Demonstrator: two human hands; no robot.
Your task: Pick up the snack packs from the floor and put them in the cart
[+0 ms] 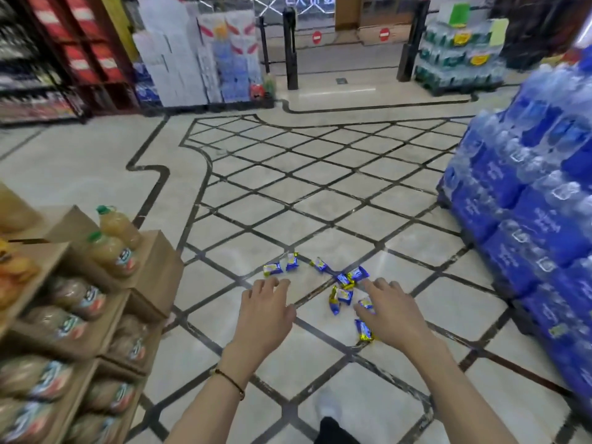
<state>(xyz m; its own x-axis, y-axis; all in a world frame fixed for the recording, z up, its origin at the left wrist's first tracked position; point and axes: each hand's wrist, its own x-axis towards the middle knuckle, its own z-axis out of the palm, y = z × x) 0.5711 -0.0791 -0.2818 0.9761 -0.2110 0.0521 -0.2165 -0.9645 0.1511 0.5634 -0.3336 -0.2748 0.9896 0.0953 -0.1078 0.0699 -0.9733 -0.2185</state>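
Several small blue and yellow snack packs (pixel 342 294) lie scattered on the tiled floor (pixel 288 203) in front of me. Two of them (pixel 272 268) sit at the left of the cluster, just beyond my left hand (pixel 267 307). That hand hovers palm down with fingers spread and holds nothing. My right hand (pixel 392 312) is also open, palm down, over the right side of the cluster, partly covering one pack (pixel 366 303). Another pack (pixel 363 330) lies by the right hand's thumb side. No cart is in view.
Cardboard display boxes of juice bottles (pixel 110 251) stand stacked at the left. A tall stack of blue shrink-wrapped water bottles (pixel 528 219) fills the right. Entrance gates with red no-entry signs (pixel 384 34) are far ahead. My foot in a white sock (pixel 326 405) shows at the bottom.
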